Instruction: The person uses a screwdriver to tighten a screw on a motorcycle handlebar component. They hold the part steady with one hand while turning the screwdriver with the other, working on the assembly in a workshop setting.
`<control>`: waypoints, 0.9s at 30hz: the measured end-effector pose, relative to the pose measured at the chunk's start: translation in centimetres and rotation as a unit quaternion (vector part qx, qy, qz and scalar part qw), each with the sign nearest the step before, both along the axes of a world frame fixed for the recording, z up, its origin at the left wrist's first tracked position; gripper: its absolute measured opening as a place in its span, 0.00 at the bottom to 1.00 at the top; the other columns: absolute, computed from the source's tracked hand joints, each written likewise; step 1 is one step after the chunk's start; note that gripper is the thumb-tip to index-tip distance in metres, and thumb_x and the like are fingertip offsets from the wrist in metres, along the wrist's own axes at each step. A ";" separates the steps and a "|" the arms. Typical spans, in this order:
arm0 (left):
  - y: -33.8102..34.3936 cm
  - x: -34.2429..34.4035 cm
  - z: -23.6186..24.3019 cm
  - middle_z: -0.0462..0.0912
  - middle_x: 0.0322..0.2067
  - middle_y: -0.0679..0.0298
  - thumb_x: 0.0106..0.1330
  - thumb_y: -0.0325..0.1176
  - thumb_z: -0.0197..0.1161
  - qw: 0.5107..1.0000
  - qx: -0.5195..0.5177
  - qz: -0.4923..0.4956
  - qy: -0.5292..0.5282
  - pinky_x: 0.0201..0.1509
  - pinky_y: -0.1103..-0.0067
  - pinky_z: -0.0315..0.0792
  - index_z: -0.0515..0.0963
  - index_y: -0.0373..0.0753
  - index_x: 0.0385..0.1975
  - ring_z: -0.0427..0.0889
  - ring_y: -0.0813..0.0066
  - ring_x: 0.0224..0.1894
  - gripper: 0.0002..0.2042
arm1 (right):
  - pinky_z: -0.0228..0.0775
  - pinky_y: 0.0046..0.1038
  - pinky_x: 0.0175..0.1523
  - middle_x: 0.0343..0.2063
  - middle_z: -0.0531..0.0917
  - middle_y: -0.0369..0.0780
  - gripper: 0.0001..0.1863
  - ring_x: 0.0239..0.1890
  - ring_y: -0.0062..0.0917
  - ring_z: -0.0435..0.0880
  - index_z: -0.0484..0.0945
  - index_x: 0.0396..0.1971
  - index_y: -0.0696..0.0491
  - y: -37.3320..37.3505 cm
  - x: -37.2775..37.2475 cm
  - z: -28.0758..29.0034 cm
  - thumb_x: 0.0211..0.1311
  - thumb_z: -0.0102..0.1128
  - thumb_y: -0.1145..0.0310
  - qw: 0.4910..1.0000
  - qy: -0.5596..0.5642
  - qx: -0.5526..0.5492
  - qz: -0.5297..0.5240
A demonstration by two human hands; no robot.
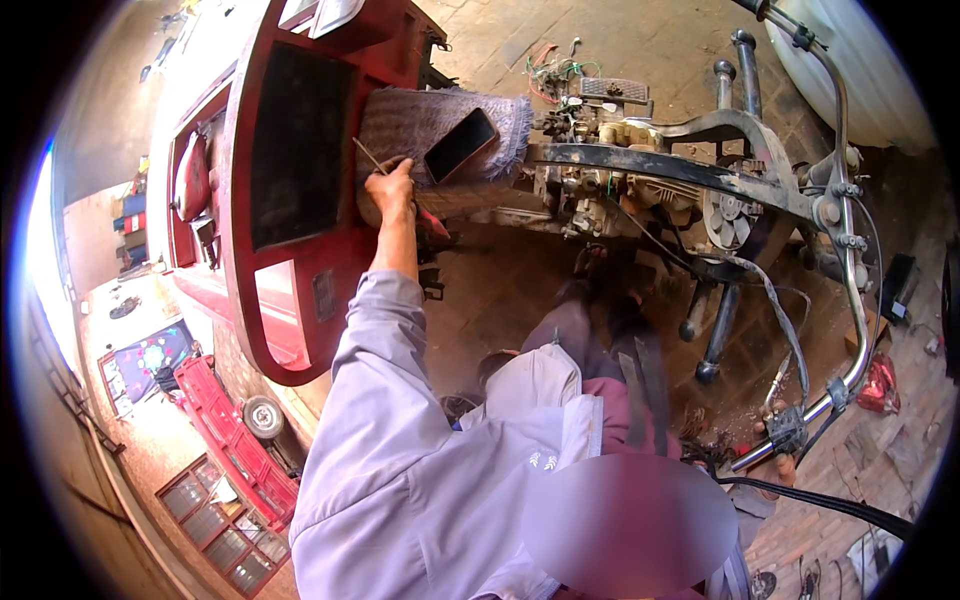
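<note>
My left hand [392,186] is closed round a thin rod-like tool [369,156] above a seat. A red piece [432,222] shows just below that hand; whether it belongs to the tool I cannot tell. A grey fringed woven cloth [395,115] covers the seat, and a dark-screened phone [460,145] lies on it, right of the hand. At the lower right, my right hand [783,474], mostly hidden, has its fingers against the end of the metal handlebar [848,300], by the dark switch housing [787,430].
Right of the seat, a bare frame [650,160] carries an engine [660,190], loose wires [550,80] and a pedal plate [614,90]. The red vehicle body [275,300] rises on the left. A white sack [860,70] stands at the upper right. Another red vehicle [235,440] is lower left.
</note>
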State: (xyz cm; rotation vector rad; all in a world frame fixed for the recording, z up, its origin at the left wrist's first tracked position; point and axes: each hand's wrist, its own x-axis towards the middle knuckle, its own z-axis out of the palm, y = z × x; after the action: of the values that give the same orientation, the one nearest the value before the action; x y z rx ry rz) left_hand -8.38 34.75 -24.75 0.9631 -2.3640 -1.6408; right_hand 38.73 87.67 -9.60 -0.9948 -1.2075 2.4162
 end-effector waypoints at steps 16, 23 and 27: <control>-5.3 -3.3 -4.5 0.85 0.37 0.41 0.49 0.41 0.76 0.954 -0.250 -0.099 -0.136 0.46 0.66 0.76 0.79 0.20 0.40 0.86 0.52 0.41 0.28 | 0.75 0.41 0.57 0.59 0.69 0.50 0.45 0.56 0.42 0.76 0.61 0.65 0.58 -0.6 -1.2 0.5 0.44 0.72 0.68 1.000 -0.006 -0.003 -0.011; 6.0 -2.9 10.5 0.75 0.22 0.70 0.67 0.42 0.63 0.942 0.184 -0.246 -0.139 0.22 0.86 0.66 0.78 0.37 0.36 0.70 0.83 0.18 0.13 | 0.76 0.41 0.58 0.58 0.69 0.52 0.46 0.55 0.41 0.77 0.61 0.64 0.59 -2.1 -2.0 2.3 0.42 0.74 0.67 0.999 -0.024 -0.009 -0.029; 7.6 5.3 10.6 0.76 0.23 0.65 0.71 0.46 0.56 0.849 0.281 -0.405 -0.191 0.26 0.81 0.71 0.76 0.38 0.37 0.76 0.75 0.22 0.16 | 0.77 0.41 0.59 0.57 0.70 0.53 0.47 0.55 0.41 0.78 0.61 0.64 0.59 -2.5 -4.6 1.9 0.41 0.75 0.67 0.998 0.005 -0.060 0.003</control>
State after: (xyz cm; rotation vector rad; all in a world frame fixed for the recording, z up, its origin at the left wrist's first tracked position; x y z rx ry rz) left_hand -3.09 42.35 -14.14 0.3133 -2.8304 -2.7922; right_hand 34.13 85.15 -7.73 -1.0118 -1.0758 2.5206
